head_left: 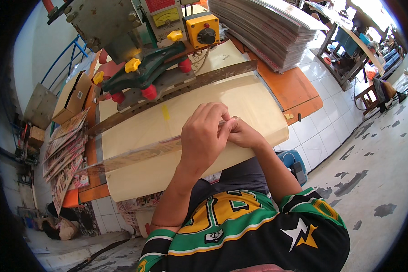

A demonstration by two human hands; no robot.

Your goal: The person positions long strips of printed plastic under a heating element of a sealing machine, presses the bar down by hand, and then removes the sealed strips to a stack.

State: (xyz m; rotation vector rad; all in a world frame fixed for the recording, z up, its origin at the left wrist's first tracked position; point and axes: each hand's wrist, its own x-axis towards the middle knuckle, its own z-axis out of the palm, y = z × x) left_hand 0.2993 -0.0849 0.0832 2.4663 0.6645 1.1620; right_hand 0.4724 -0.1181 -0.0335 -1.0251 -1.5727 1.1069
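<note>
A long, clear plastic strip (143, 152) with faint print stands slanted across the cream sheet that covers the worktable (140, 174). Its right end runs into my hands, which meet in front of me. My left hand (204, 131) is closed over that end, thumb and fingers bent together. Pressed against its thumb, my right hand (245, 133) pinches at the same end with curled fingers. The fingertips partly hide what lies between them. Beyond the hands, a metal bar (177, 95) crosses the table under the press.
Overhead at back left is the press head (99, 27), with a green clamp (145, 75) on red feet. A yellow control box (203, 31) stands behind. Stacked sheets (263, 31) rise at back right. Printed sheets (68, 154) and a cardboard box (71, 97) lie left.
</note>
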